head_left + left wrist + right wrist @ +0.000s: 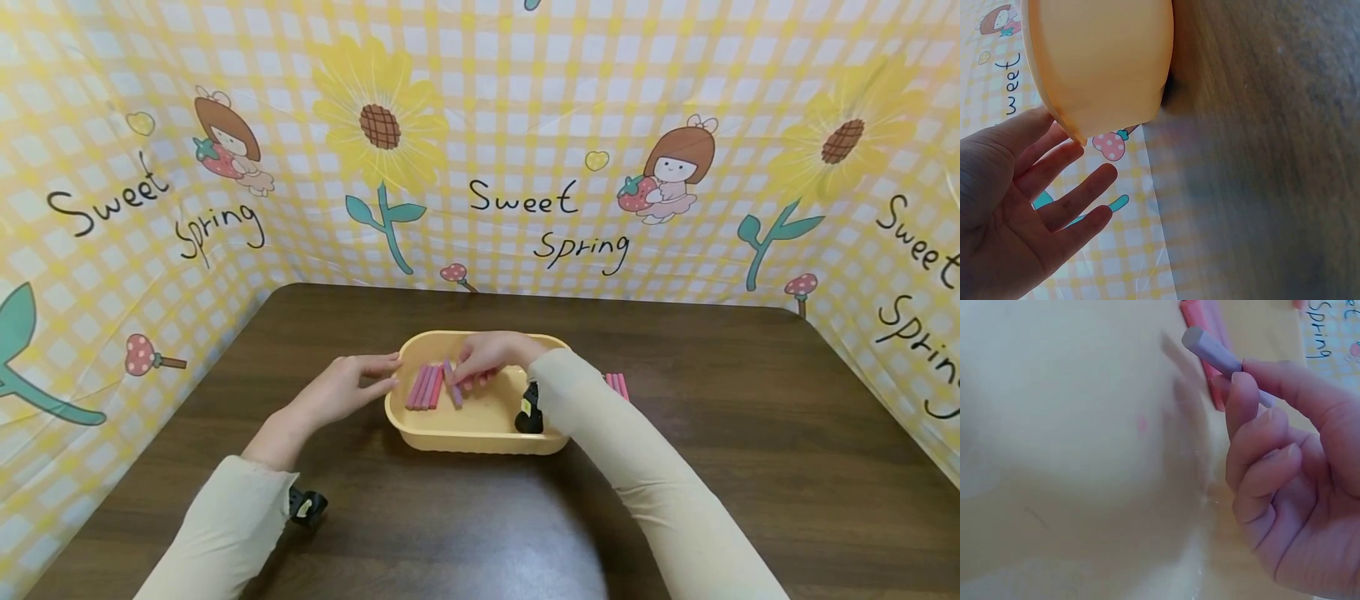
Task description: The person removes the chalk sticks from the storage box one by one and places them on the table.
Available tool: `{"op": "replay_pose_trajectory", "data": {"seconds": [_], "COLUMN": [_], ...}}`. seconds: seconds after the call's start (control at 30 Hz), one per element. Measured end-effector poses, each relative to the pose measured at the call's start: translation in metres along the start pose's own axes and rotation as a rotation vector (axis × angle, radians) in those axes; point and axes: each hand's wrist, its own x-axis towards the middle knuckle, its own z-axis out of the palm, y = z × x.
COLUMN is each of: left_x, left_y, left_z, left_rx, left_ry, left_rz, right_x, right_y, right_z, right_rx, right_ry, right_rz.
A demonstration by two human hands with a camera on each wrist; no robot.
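"Left hand (341, 392)?"
"Fingers extended and parted, tips against the left end of the yellow tray (480, 442), no hold taken."
"Inside, left?"
"A row of pink and purple sticks (425, 388)."
"Beside them?"
"One lilac stick (1217, 352), pinched firmly between thumb and fingertip of the right hand (491, 357)."
"Far right?"
"Pink sticks (618, 386) on the table (750, 417), partly behind the sleeve (600, 425)"
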Motion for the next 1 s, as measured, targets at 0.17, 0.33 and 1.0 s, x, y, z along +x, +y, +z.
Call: {"op": "replay_pose_trajectory", "data": {"seconds": [0.17,0.33,1.0], "left_x": [0.0,0.0,0.002], "left_y": [0.001,0.001,-0.001], "left_z": [0.0,-0.001,0.001], "left_rx": [0.0,0.004,-0.013], "left_ry": [-0.007,-0.015,-0.022], "left_rz": [-0.006,-0.017,-0.037], "right_x": [-0.008,-0.017,-0.05], "right_y": [0.0,0.0,0.004], "right_z": [-0.007,-0.016,-0.028], "right_rx": [0.025,0.046,0.207], "right_ry": [0.02,0.01,-0.046], "right_rz": [-0.019,-0.042,-0.12]}}
